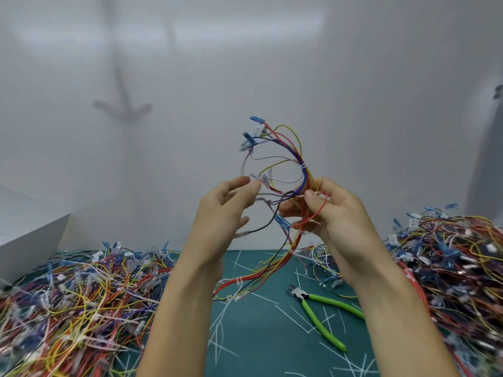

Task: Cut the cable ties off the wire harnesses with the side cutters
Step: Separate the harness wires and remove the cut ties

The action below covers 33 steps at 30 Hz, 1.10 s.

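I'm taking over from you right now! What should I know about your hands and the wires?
Right hand grips the raised wire harness; left hand pinches one loose end of it.
Side cutters lie unheld on the green mat, right of centre.
Done: cut tie bits litter the mat.
Left: white cable ties still on this harness; harness piles on both sides.

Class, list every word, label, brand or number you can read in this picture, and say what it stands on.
No readable text.
The side cutters show no legible brand; the white box shows blank faces; any marks on the connectors of the wire harness are too small and blurred.
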Each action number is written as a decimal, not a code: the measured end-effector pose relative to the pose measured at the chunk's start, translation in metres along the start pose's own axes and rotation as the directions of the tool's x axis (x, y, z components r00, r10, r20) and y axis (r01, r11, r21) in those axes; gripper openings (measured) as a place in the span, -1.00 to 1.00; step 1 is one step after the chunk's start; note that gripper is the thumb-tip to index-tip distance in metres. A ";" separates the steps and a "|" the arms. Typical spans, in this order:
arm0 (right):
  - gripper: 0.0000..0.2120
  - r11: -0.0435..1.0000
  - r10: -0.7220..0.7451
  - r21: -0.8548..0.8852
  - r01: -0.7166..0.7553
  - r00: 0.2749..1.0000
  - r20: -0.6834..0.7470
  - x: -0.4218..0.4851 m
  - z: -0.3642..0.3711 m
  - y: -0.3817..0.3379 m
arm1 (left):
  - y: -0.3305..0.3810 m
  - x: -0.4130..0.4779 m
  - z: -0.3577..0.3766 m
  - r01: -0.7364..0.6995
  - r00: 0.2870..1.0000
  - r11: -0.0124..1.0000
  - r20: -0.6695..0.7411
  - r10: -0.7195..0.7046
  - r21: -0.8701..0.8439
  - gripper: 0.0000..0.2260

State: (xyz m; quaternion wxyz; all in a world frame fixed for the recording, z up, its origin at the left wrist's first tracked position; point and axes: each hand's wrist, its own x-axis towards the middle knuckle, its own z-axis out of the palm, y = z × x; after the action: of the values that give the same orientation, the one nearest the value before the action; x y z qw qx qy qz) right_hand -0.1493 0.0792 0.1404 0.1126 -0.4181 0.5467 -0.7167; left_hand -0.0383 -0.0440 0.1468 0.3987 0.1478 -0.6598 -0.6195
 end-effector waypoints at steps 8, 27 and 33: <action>-0.74 0.997 0.071 -0.005 -0.071 0.991 0.113 -0.002 0.003 0.001 | 0.001 -0.002 -0.007 -0.071 0.997 0.997 0.026 0.071 0.004 -0.86; -0.80 0.954 -0.253 -0.183 0.239 0.966 -0.058 -0.002 0.001 -0.012 | 0.010 -0.009 -0.009 -0.215 0.974 0.955 -0.030 0.226 0.205 -0.97; -0.80 0.981 -0.184 -0.087 0.171 0.968 -0.172 -0.001 0.000 -0.009 | 0.017 -0.013 -0.013 -0.152 0.988 0.984 0.020 0.151 0.096 -0.93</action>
State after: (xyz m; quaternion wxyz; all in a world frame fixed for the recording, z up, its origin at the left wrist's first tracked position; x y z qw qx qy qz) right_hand -0.1460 0.0834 0.1474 -0.0168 -0.4031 0.5402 -0.7385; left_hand -0.0154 -0.0409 0.1567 0.4328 0.1122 -0.7010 -0.5556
